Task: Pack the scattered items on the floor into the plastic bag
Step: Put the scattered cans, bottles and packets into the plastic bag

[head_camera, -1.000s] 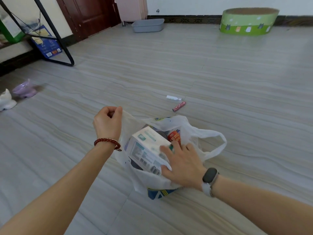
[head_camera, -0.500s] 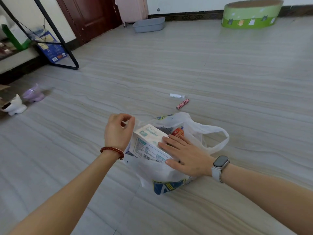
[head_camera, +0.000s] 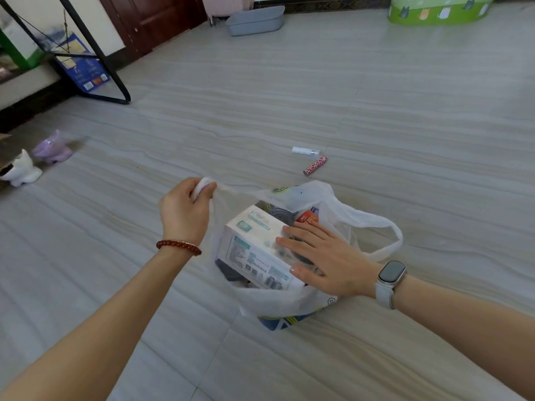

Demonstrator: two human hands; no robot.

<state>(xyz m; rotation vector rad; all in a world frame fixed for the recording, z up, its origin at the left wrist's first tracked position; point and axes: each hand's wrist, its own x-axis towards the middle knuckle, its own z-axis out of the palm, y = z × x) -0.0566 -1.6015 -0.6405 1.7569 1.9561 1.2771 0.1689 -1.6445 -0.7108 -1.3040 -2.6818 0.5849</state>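
Hiding bag contents: box, right hand.

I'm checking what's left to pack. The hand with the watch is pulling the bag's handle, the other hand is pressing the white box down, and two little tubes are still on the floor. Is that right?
Not quite: the hands are swapped. In the head view, the left hand, with the bead bracelet, pulls the plastic bag by its handle, while the right hand, with the watch, presses on the white box. The white tube and pink tube do lie on the floor.

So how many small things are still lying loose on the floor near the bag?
2. A white tube and a pink spotted tube lie side by side just beyond the plastic bag. Others could be out of view.
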